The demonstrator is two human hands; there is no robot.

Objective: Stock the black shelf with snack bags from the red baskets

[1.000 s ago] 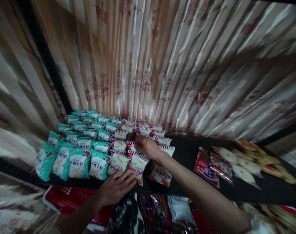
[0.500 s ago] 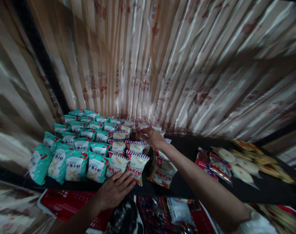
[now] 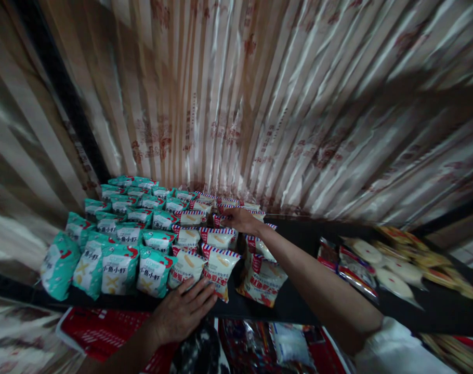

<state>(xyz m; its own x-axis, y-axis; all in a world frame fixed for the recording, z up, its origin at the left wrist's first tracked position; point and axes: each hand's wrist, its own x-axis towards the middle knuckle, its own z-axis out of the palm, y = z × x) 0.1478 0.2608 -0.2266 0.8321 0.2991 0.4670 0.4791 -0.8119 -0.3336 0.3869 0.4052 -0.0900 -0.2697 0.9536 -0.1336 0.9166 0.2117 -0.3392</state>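
My left hand (image 3: 184, 311) is at the shelf's front edge, fingers stretched out and lying against the lower front of the white-and-red snack bags (image 3: 221, 267). Farther back, my right hand (image 3: 240, 219) reaches in among the same kind of bags, its fingers closed on the top of a snack bag (image 3: 218, 220) that shows only in part. Teal snack bags (image 3: 119, 270) stand upright in rows to the left. To the right of a narrow gap, another white-and-red bag (image 3: 263, 280) stands in front of more, partly behind my right forearm.
A black shelf (image 3: 299, 306) carries everything. On its right lie dark red packets (image 3: 357, 270), pale round items in clear wrap (image 3: 396, 270) and yellow packets (image 3: 439, 259). Patterned foil sheeting (image 3: 236, 104) hangs behind. Below are a red printed surface (image 3: 100, 327) and more packets (image 3: 291, 343).
My right hand has moved slightly down, and its fingers have closed on a bag top. My left hand stays at the front bags. The view has shifted a little.
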